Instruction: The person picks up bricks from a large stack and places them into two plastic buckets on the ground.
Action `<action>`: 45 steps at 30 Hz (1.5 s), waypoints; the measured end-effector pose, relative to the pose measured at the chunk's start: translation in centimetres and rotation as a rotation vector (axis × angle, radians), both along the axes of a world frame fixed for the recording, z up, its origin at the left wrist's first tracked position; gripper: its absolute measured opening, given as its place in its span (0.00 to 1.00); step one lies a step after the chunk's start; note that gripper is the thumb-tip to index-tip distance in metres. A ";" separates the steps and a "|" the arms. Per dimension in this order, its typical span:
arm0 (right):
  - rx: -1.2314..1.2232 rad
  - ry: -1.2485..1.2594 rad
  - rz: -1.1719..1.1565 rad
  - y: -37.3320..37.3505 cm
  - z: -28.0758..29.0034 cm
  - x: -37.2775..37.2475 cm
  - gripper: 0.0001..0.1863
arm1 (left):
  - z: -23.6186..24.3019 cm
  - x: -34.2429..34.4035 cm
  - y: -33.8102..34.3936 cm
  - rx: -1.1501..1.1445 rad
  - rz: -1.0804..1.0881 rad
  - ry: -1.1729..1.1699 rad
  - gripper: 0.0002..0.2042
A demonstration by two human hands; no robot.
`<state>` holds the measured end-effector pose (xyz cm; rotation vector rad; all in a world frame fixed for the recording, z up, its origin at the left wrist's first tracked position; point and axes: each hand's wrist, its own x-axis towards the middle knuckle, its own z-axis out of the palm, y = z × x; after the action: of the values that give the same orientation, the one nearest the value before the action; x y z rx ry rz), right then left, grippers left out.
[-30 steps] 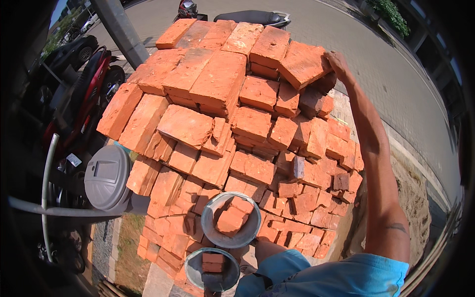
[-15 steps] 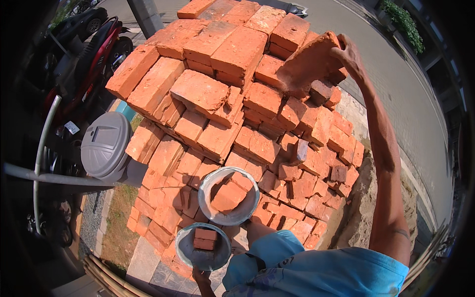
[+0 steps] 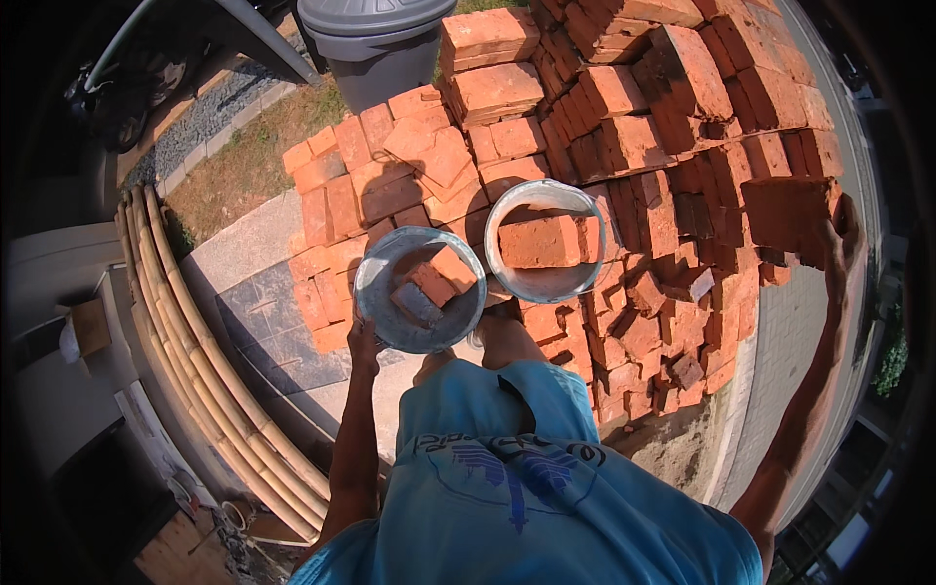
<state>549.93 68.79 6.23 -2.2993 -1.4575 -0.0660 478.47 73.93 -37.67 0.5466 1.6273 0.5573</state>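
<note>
My right hand (image 3: 838, 229) grips a dark-red brick (image 3: 788, 210) at the far right, beside the brick pile (image 3: 697, 83). My left hand (image 3: 365, 339) grips the near left edge of a grey bucket (image 3: 373, 304) at centre; inside lie several broken bricks (image 3: 441, 280), one of them greyish. Just right of it a second grey bucket (image 3: 504, 205) holds red bricks (image 3: 539, 242) and stands against the pile, above my legs. My fingertips on the left are partly hidden by the bucket.
A lidded grey bin (image 3: 375, 63) stands behind the pile at top. Long bamboo poles (image 3: 210, 380) lie along the left, beside paving (image 3: 268, 322) and a grass strip (image 3: 249, 166). A paved road (image 3: 780, 361) runs along the right.
The view has swung down and left. My right hand, with its brick, now appears lower at the far right. My left arm has come into view, its hand at the left bucket.
</note>
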 end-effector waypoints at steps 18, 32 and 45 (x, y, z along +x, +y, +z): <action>-0.224 0.488 1.090 15.0 -24.0 -41.0 0.30 | 1.0 0.9 -0.4 0.126 0.036 -0.168 0.15; -0.242 0.045 1.456 18.2 -29.2 -44.2 0.15 | 1.3 1.6 -0.2 0.115 0.057 -0.100 0.15; -0.293 -0.187 0.882 13.9 -35.3 -41.2 0.33 | 1.0 0.8 1.0 0.118 -0.081 -0.113 0.17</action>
<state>508.71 82.68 -29.07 -1.6632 -2.5828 0.2054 479.31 74.96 -36.66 0.6539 1.4660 0.6160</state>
